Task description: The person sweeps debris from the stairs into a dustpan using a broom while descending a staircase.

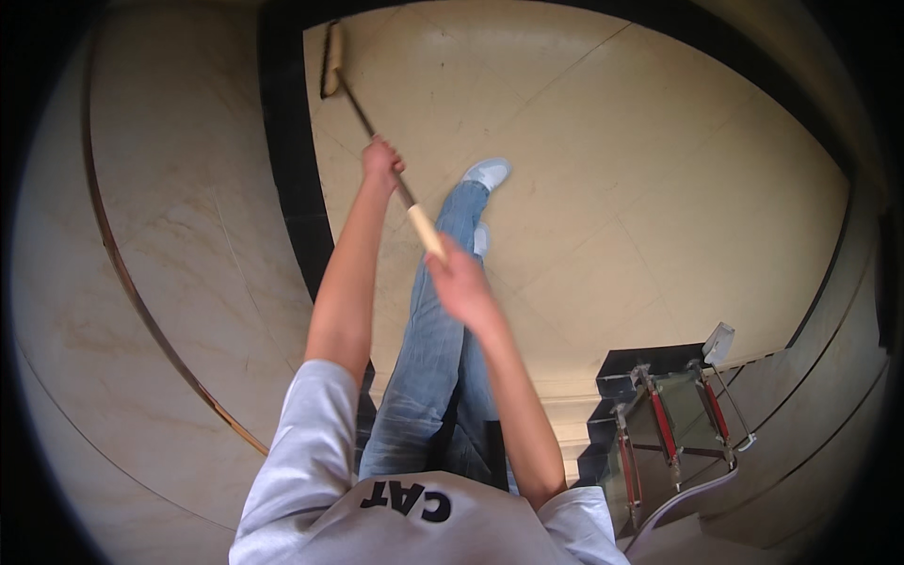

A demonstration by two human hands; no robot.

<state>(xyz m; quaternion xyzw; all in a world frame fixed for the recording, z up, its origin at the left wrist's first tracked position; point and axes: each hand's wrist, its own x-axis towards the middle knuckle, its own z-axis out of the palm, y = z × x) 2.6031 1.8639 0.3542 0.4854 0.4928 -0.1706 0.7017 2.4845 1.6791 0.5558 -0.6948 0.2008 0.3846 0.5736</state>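
My left hand (381, 162) is closed around the dark shaft of a long-handled broom (360, 111). Lower down, my right hand (459, 279) grips the cream-coloured end of that same handle; it looks slightly blurred. The broom head (333, 60), beige with a dark bristle edge, rests on the beige tiled floor (565, 176) at the far left. It lies alongside the black floor border (282, 141), close to the wall. Both arms reach forward over my jeans and pale shoes.
A marble-patterned wall (169, 247) rises on the left. Behind me at the lower right, steps (565, 424) lead away beside a glass railing with red and metal posts (660, 417). A long-handled white dustpan (719, 342) stands by the railing. Small dark specks dot the floor.
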